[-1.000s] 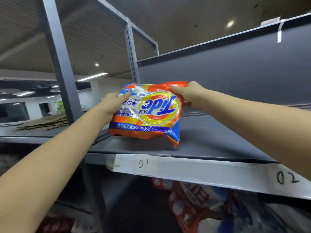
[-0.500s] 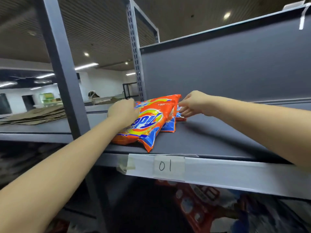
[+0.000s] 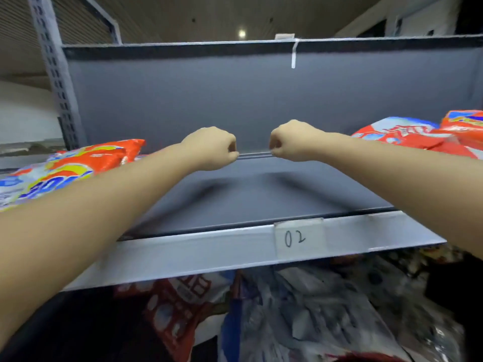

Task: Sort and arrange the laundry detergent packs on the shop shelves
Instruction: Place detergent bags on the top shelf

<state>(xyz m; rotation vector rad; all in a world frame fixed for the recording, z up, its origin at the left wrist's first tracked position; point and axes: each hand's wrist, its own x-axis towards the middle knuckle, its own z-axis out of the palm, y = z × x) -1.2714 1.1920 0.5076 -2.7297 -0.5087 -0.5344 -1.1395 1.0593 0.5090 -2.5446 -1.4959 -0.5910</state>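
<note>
Both fists are hovering over the bare 02 bay.
Your left hand [image 3: 209, 147] and right hand [image 3: 294, 139] are curling their fingers around nothing; packs [image 3: 78, 165] are lying left on the shelf [image 3: 235, 246], so fetch another.

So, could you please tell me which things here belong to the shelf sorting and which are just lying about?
Job:
- orange packs, left on the shelf
- red packs, right
- pile below
- 02 label
- left hand, right hand, both fisted, empty

Lying about:
- white strip on the back panel
</note>
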